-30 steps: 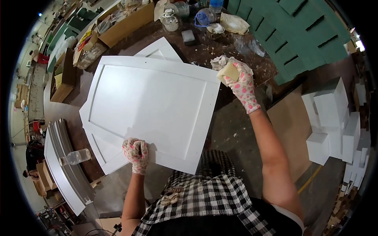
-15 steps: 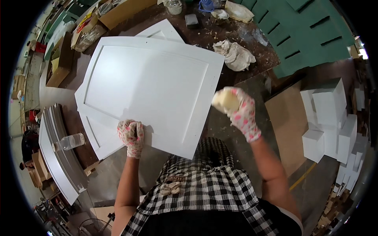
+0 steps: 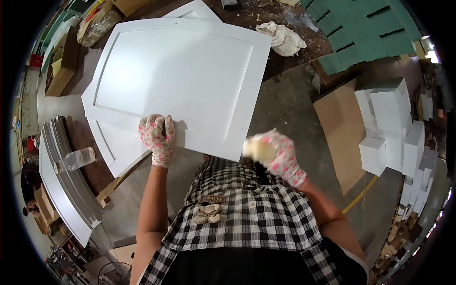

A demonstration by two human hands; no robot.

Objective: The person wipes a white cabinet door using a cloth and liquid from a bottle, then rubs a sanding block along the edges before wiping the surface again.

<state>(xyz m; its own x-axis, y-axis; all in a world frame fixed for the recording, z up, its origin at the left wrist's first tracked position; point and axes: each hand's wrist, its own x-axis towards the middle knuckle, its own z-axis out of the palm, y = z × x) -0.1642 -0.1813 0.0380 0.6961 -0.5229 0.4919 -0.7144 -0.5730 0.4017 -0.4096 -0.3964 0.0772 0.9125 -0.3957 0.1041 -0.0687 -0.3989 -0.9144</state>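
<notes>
Pale yellow and blurred, the block (image 3: 259,149) sits clasped in the fingers of the right hand (image 3: 281,156), right by the white panel's (image 3: 175,71) near corner; I can't tell whether they touch. To rub that edge well, I'd hold the block flat, press lightly and ease off at the corner. The left hand (image 3: 157,140) has its fingers bunched at the near edge; any pinch underneath is hidden. The panel lies over another on the worktop (image 3: 316,43), overhanging nearside, smooth-looking, its middle recessed, its far edge bowed.
</notes>
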